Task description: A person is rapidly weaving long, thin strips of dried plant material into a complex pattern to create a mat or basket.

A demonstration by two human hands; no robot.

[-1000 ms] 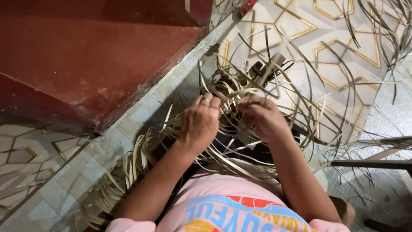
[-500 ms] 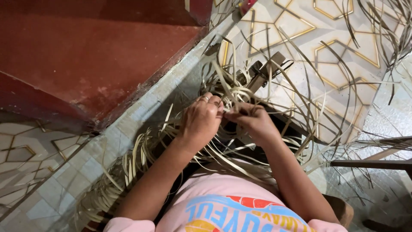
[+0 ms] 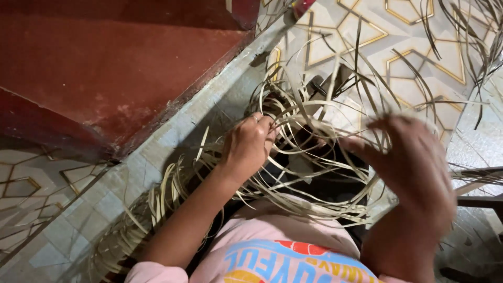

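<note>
We keep our left hand (image 3: 246, 147) sunk in the tangle of pale cane strips (image 3: 309, 131), the fingers (image 3: 260, 126) closed around a bunch of them; a ring shows on one finger. The tangle lies on the patterned tile floor (image 3: 419, 36), just in front of our lap and beside the red step (image 3: 105, 68). A dark wooden tool (image 3: 335, 78) pokes out at the far side of the tangle. Our right hand (image 3: 414, 167) is lifted to the right of the tangle, close to the camera and blurred; strips cross in front of it, and we cannot tell whether its fingers grip any. More loose strips trail along the grey floor border (image 3: 173, 131) to the left of the tangle.
</note>
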